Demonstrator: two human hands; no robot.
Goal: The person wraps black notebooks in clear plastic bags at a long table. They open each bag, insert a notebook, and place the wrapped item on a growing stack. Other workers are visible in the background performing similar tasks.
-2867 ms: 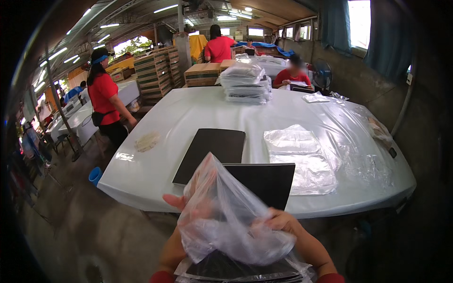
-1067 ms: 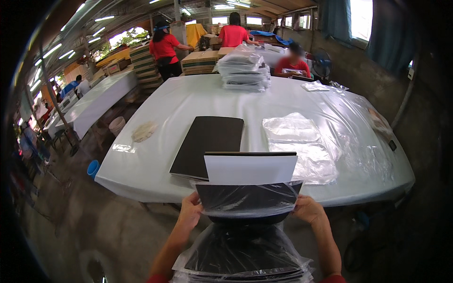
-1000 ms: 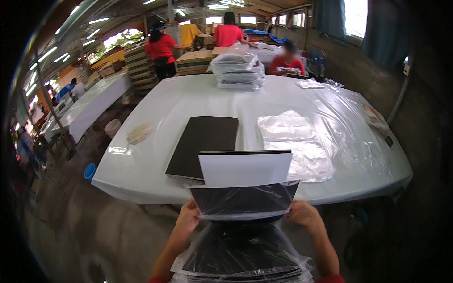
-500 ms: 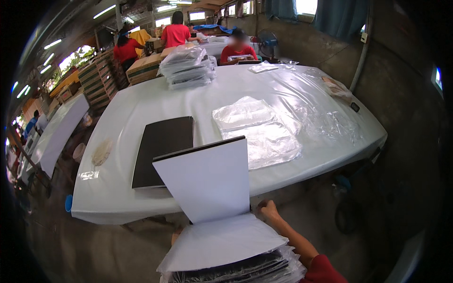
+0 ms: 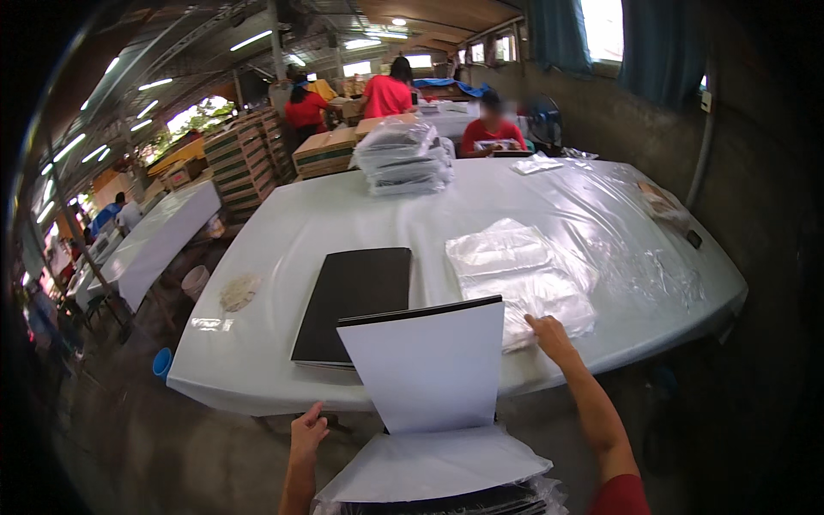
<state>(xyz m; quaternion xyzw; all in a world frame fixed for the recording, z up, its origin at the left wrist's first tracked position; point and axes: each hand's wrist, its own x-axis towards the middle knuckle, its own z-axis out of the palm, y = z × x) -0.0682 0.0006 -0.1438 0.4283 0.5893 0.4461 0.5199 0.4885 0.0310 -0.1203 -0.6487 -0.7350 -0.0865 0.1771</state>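
Note:
My right hand [image 5: 552,336] reaches over the near right corner of a pile of clear plastic bags [image 5: 515,257], index finger stretched out; whether it touches them I cannot tell. Low by the table's front edge, my left hand [image 5: 306,432] is empty, with fingers loosely bent and apart. Between my arms, a white-faced board [image 5: 425,365] with a black top edge stands tilted upright. Its foot meets a plastic-wrapped stack [image 5: 438,463] of white and black sheets close to me. Behind the board lies a stack of black-topped sheets [image 5: 356,292].
A white-covered table [image 5: 275,232] spans the middle. Wrapped packs [image 5: 403,159] are piled at its far side, and a dark small object [image 5: 693,239] lies at its right. A person in red [image 5: 493,129] sits beyond; two others stand near cartons [image 5: 326,153]. A blue bucket [image 5: 162,363] stands left.
My right hand has moved up and forward from beside the board to the plastic bags. My left hand has come into view left of the board. The view has shifted.

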